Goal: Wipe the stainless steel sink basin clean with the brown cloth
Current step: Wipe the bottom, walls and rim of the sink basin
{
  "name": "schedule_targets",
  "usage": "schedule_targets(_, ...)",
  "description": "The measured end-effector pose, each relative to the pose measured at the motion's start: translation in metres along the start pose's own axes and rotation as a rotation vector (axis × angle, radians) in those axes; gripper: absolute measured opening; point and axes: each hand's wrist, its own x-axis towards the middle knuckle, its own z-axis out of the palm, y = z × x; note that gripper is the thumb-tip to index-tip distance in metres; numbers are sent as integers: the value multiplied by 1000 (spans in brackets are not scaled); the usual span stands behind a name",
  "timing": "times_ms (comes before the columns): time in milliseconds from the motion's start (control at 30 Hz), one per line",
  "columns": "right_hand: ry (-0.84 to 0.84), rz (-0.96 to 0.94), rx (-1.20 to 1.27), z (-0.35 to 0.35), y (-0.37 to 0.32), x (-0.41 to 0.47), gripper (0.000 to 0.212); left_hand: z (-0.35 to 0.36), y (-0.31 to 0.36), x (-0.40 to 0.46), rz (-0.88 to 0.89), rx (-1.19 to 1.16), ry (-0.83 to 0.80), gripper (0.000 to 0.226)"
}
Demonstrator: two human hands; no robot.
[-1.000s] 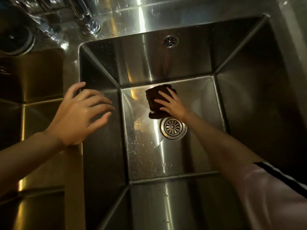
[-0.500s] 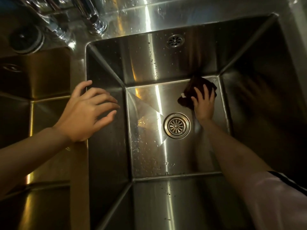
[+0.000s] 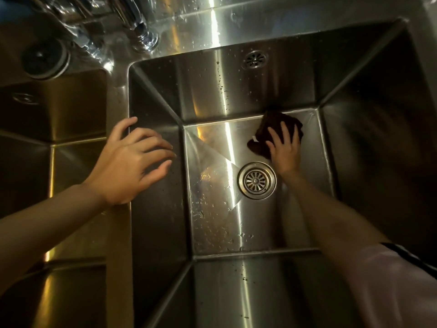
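Right hand point(image 3: 285, 151) is down in the sink basin point(image 3: 236, 95), fingers spread flat and pressing the brown cloth point(image 3: 272, 130) onto the basin floor, not curled around it. The cloth sits bunched in the far right corner of the floor, right up against the back wall, with a little white tag poking out on its left edge. The drain strainer point(image 3: 257, 180) is just beside the hand, towards the middle of the floor.

Left hand point(image 3: 128, 162) holds nothing. It rests on the basin's left rim with fingers loosely apart, hanging over the edge.

Water droplets are speckled over the floor and back wall. There's an overflow hole point(image 3: 255, 59) high on the back wall, a chrome tap base point(image 3: 144, 37) at the far left corner of the basin's rim, and a second basin point(image 3: 54, 110) off to the left. A pale sleeve point(image 3: 390, 285) shows on the right arm.
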Motion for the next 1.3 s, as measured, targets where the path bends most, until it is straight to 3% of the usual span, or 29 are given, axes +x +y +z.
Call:
schedule_targets(100, -79, -276, -48, -17, 40, 31, 44, 1, -1, 0, 5, 1, 5, 45)
schedule_targets(200, -66, -314, -77, -28, 68, 43, 44, 3, -3, 0, 11, 0, 0, 47)
schedule_targets(367, 19, -6, -42, -24, 66, 29, 44, 6, -6, -1, 14, 7, -6, 48)
schedule_targets(600, 100, 578, 154, -6, -12, -14, 48, 5, -4, -1, 4, 7, 9, 44)
schedule_targets(700, 109, 729, 261, 1, -49, -27, 49, 3, -2, 0, -1, 4, 5, 44)
schedule_targets(833, 53, 596, 215, 10, -66, -38, 48, 0, 1, 1, -8, 20, -18, 45)
schedule_targets(1033, -16, 182, 80, -10, -1, -5, 46, 0, 1, 0, -7, 31, -7, 45)
schedule_targets(1167, 11, 286, 101, -28, 31, 22, 46, 1, 1, 0, -10, 29, -3, 46)
schedule_targets(1300, 74, 461, 138, -25, 13, 23, 46, 1, 1, 0, -10, 31, 2, 47)
